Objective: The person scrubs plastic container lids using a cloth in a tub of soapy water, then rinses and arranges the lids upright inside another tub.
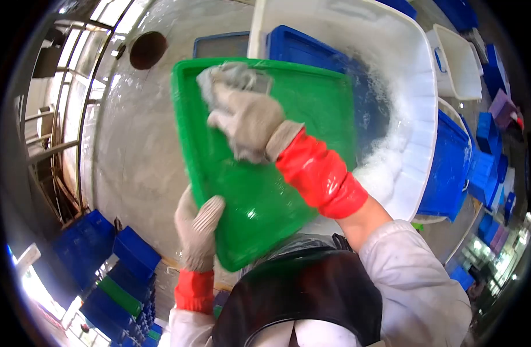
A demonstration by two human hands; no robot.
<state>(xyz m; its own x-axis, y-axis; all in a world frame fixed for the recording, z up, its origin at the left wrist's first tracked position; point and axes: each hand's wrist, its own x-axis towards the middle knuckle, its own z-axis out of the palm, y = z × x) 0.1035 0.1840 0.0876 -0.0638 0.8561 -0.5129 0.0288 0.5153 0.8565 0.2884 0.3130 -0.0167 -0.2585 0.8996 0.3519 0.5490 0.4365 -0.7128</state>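
Note:
A wet green plastic tray [260,191] is tilted in front of me, its far right part over a white tub of soapy water. My left hand [199,228], in a knit glove over a red rubber one, grips the tray's lower left edge with the thumb on the inner side. My right hand [248,118], gloved the same way, presses a grey cloth [234,78] against the tray's inside near its upper left corner. That hand is slightly smeared by motion, and its fingertips are partly hidden in the cloth.
Suds and a blue crate [303,46] sit in the white tub [424,115]. Another tub [450,63] and a blue tray [447,168] stand at right. Blue crates [135,251] are stacked at lower left. A round brown lid-like disc [148,50] is on the wet floor.

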